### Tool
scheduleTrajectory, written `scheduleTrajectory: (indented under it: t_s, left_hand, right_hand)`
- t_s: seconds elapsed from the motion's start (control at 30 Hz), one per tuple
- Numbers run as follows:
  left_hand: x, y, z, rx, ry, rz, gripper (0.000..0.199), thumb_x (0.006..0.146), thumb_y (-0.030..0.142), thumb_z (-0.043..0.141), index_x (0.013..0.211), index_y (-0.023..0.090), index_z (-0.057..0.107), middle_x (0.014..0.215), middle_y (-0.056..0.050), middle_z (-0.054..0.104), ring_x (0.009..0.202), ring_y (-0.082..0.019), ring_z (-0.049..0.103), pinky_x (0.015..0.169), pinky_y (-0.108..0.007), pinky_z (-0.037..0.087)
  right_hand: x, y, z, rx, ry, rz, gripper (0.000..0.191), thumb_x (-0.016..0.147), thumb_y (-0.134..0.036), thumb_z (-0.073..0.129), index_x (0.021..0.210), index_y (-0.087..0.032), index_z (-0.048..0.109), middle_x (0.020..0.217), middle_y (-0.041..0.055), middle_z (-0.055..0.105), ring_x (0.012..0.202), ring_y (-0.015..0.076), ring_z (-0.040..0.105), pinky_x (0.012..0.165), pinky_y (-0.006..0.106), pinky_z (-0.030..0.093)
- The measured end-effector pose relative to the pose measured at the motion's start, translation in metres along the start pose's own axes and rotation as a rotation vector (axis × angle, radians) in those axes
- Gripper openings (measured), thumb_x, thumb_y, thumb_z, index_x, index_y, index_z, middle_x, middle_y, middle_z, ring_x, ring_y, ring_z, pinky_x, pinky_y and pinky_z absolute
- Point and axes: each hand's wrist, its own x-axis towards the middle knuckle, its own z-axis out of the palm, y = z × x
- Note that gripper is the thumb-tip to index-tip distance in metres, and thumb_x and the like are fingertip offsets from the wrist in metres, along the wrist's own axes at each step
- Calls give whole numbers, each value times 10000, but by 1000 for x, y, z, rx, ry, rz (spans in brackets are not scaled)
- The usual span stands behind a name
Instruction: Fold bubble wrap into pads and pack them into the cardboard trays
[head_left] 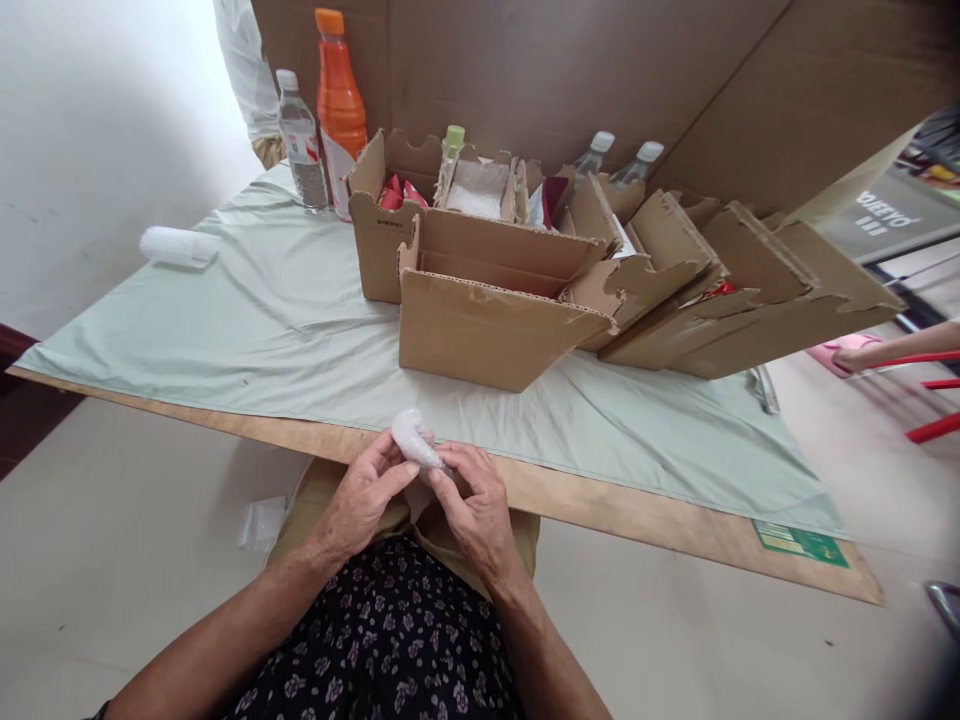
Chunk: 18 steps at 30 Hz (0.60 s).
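Observation:
A small whitish translucent bundle, which looks like plastic wrap or bubble wrap, is held over my lap at the table's front edge. My left hand grips its left and lower side between thumb and fingers. On its right end, the thumb and bent fingers of my right hand close round it. What is inside the bundle cannot be made out. Beyond my hands, an open cardboard box stands on the pale green cloth.
More open cardboard boxes stand behind and to the right, some with packets inside. A clear bottle and an orange bottle are at the back left. A white roll lies on the left. Someone's foot shows at far right.

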Motion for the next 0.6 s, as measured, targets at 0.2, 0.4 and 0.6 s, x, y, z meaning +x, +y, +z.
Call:
scheduleTrajectory:
  t_s: [0.2,0.4,0.6]
  left_hand:
    - [-4,13,5,216,27,12,344,876,310,684,1192,173,686,1163,-83,775,1087,-244,721,984,-361,555]
    - [-7,16,10,510,-85,109,262,922,322,655,1136,200,742,1043,-44,787,933,-210,714,858,-321,558]
    - [-6,9,7,522,-83,185,343,926,320,659,1249,206,689,1208,-84,759,1089,-235,713,980,-373,568]
  right_hand:
    - [2,2,-17,72,-82,83,460,892,-361,702,1332,-243,643,1329,99,677,1160,258,665,1028,434,533]
    - [9,-3,-24,175,-160,42,275,891,-314,722,1157,-248,749,1239,77,739,1170,250,681,1058,401,525]
    - [10,-5,-24,292,39,111,120,894,-298,744,991,-251,795,1112,49,762,1030,207,710,947,325,559]
